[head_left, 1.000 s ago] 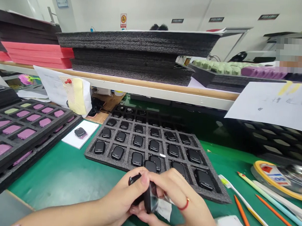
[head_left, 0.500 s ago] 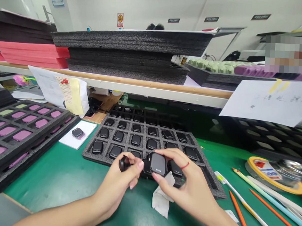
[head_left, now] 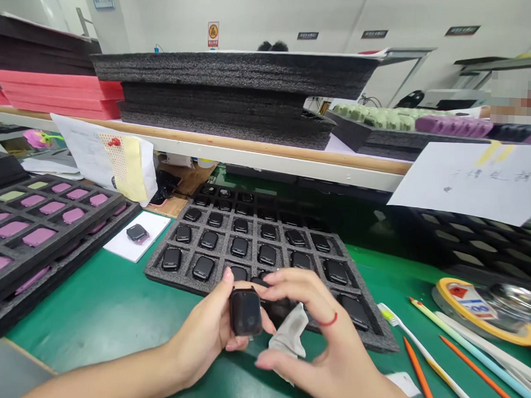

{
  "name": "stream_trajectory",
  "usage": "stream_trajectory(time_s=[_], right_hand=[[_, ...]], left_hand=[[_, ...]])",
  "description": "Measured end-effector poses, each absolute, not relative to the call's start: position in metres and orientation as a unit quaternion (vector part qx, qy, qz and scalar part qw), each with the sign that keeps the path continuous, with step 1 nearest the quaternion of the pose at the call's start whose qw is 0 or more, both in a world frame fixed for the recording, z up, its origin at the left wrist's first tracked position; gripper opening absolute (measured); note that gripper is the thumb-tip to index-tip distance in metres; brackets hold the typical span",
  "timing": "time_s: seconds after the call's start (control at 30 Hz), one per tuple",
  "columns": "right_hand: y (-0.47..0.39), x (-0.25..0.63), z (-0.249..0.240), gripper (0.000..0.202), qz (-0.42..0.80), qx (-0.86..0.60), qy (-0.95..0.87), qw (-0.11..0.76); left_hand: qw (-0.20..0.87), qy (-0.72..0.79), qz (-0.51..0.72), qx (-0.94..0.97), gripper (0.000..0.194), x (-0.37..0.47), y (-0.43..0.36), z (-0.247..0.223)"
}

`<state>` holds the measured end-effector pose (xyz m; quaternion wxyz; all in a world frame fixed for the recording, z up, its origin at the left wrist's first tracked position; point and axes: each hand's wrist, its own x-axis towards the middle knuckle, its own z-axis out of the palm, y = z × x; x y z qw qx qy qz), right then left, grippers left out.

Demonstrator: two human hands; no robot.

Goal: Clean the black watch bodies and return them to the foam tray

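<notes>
My left hand (head_left: 216, 320) is closed around a black smartwatch body (head_left: 246, 312), its glossy dark face turned up toward me. Just right of it, my right hand (head_left: 316, 330) has thumb and forefinger wide apart. A crumpled pale grey cloth (head_left: 290, 332) lies within that hand, over its curled lower fingers; the exact grip is partly hidden. Beyond both hands, a dark grey foam tray (head_left: 176, 280) holds rows of similar black watch bodies (head_left: 208, 239). My hands cover part of its front row.
A white pad (head_left: 118, 248) bears one black watch. Foam trays with purple pieces (head_left: 39, 238) stand left. At right are a toothbrush (head_left: 434, 359), orange sticks (head_left: 420, 376) and a tape roll (head_left: 483, 334). A shelf edge (head_left: 267, 158) with stacked black foam crosses behind.
The watch body once between my right thumb and fingers is gone from there. My left hand, earlier pinching a dark piece, now shows a watch face-up. The cloth has bunched differently.
</notes>
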<state>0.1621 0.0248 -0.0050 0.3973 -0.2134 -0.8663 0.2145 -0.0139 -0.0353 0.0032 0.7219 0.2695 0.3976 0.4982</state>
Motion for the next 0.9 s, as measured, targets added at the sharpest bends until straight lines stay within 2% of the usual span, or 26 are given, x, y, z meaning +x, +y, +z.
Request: stream_trajectory(time_s=[0.1,0.23,0.37,0.5,0.6,0.67,0.73,0.9], right_hand=[[0.015,0.158,0.003,0.025,0.196,-0.185,-0.884,0.383],[0.010,0.154,0.007,0.008,0.230,-0.197,-0.862,0.405],[0.011,0.155,0.012,0.010,0.278,-0.230,-0.807,0.468],[0.016,0.162,0.017,0.018,0.346,-0.290,-0.698,0.555],[0.019,0.167,0.020,0.015,0.378,-0.316,-0.640,0.590],[0.020,0.169,0.023,0.011,0.365,-0.330,-0.637,0.594],[0.018,0.170,0.026,0.015,0.331,-0.339,-0.650,0.595],[0.016,0.183,0.026,0.011,0.171,-0.313,-0.742,0.567]], left_hand=[[0.749,0.368,0.491,0.248,0.057,-0.011,-0.036,0.002],[0.776,0.325,0.487,0.234,0.051,-0.010,-0.037,-0.002],[0.789,0.308,0.482,0.222,0.047,-0.009,-0.037,-0.005],[0.787,0.322,0.472,0.231,0.052,-0.010,-0.038,-0.001],[0.789,0.315,0.473,0.234,0.054,-0.011,-0.039,0.002],[0.790,0.308,0.474,0.237,0.053,-0.012,-0.039,0.003],[0.791,0.301,0.476,0.241,0.052,-0.012,-0.040,0.002],[0.794,0.294,0.473,0.243,0.052,-0.012,-0.041,0.001]])
